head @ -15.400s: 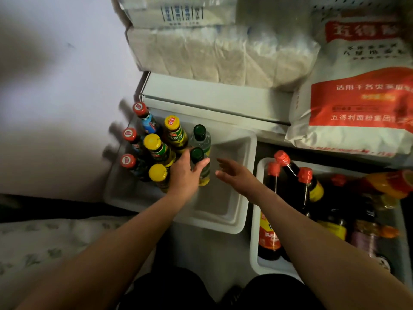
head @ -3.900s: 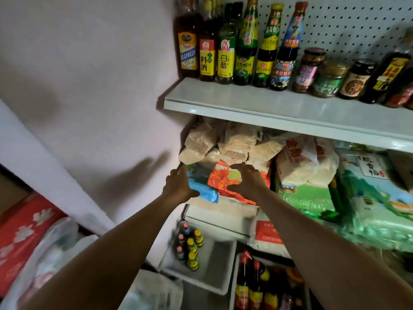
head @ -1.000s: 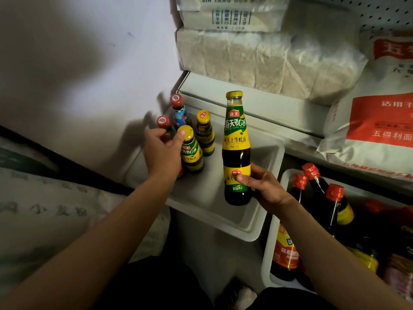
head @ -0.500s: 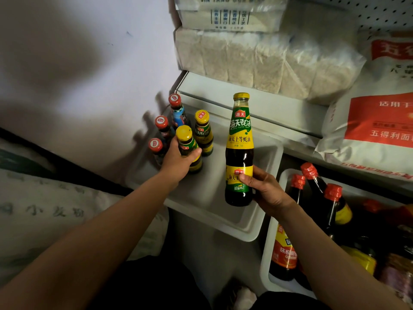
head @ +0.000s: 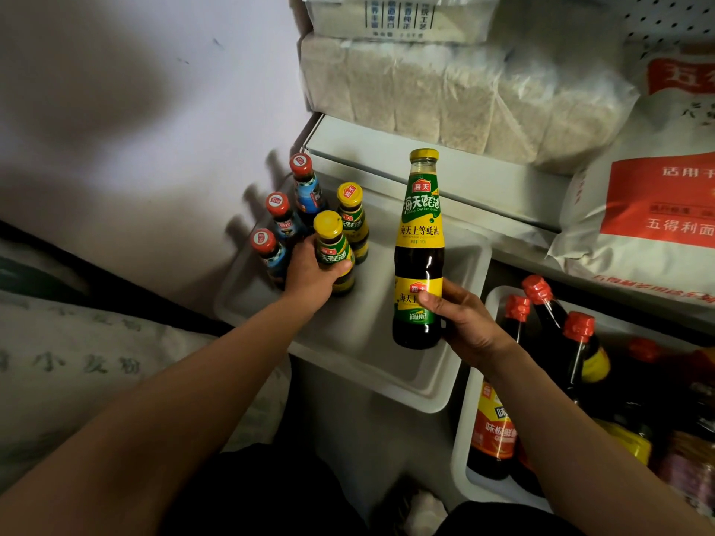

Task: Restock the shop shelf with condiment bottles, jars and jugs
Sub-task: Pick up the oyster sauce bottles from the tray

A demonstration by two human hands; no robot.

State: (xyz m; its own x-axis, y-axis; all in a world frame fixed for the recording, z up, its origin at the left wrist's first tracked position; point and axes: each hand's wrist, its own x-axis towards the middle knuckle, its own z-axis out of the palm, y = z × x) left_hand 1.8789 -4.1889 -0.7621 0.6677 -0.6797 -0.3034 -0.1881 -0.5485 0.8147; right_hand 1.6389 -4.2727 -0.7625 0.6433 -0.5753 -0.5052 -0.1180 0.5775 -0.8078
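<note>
Right hand (head: 470, 326) grips the lower body of a tall yellow-capped oyster sauce bottle (head: 419, 241), held upright over the white tray (head: 387, 365). Left hand (head: 309, 278) curls round a smaller yellow-capped bottle (head: 333, 251) standing in the tray's far left corner, just beside another yellow-capped bottle (head: 353, 218) and three red-capped bottles (head: 284, 222). To the right, a second tray (head: 462, 439) holds dark red-capped bottles (head: 541, 315)

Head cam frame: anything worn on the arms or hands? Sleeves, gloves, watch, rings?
Nothing worn that shows. The left hand and right hand are bare, with no gloves, and no rings visible on the fingers in view. Both forearms are bare from wrist to the frame edge: no sleeves, watch or bands. Light is dim, so small marks would not show.
</note>
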